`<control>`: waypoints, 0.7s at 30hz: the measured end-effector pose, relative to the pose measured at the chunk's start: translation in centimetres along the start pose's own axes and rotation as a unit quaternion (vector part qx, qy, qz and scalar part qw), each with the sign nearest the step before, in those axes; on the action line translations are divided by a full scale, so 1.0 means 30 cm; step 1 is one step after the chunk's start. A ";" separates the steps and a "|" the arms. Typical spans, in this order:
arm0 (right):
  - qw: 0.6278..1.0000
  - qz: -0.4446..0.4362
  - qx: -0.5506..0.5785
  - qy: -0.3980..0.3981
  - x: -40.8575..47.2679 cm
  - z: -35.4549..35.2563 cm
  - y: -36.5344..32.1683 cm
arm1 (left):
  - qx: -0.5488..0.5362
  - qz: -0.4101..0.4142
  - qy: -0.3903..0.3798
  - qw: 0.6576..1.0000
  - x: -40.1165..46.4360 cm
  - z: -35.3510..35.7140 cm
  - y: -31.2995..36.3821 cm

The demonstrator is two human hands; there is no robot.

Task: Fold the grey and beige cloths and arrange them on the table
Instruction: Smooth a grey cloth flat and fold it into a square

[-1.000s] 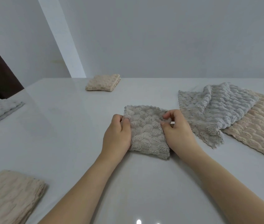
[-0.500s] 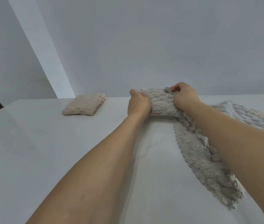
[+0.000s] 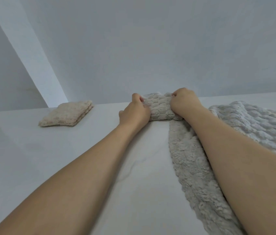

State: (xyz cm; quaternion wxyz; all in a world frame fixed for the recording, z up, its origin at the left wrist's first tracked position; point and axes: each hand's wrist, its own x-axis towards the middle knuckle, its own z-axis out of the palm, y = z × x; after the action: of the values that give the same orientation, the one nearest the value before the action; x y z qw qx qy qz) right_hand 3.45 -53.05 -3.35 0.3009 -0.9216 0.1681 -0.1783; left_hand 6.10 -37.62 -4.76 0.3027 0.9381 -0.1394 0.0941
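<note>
Wall [image 3: 150, 39]: plain pale grey, filling the upper half of the view behind the far edge of the table; a lighter slanted band runs down its left part.
Table [image 3: 23, 150]: white and glossy, with a faint grey vein near the middle; it carries all the cloths and both arms reach out over it.
Spread grey cloth [image 3: 193, 167]: unfolded and fluffy, lying flat on the right part of the table; the right forearm lies across it, and its scalloped left edge runs from near the hands down to the bottom of the view.
Pale grey cloth [image 3: 255, 126]: bumpy, rumpled, at the right edge of the view, partly over the spread grey cloth; a thin strip of beige shows along its far side.
Folded beige cloth [image 3: 67, 113]: a neat square pad on the far left part of the table, well apart from the hands.
Folded grey cloth [image 3: 159, 107]: a small thick bundle near the far edge of the table, between the two hands, its near right corner touching the spread grey cloth.
Left hand [image 3: 134, 112]: fingers curled round the left edge of the folded grey cloth, thumb on top, gripping it.
Right hand [image 3: 184, 102]: fingers curled over the right edge of the same folded grey cloth, knuckles up, gripping it.
</note>
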 end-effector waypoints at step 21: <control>0.974 0.017 -0.211 -0.077 -0.047 0.008 -0.002 | 0.146 0.093 -0.065 0.983 0.038 0.063 -0.038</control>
State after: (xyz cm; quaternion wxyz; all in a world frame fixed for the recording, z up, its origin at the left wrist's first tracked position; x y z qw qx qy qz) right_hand 2.32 -52.30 -3.81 0.1142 -0.9724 0.1937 -0.0624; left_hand 7.72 -38.08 -6.59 0.1422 0.9594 -0.2302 0.0797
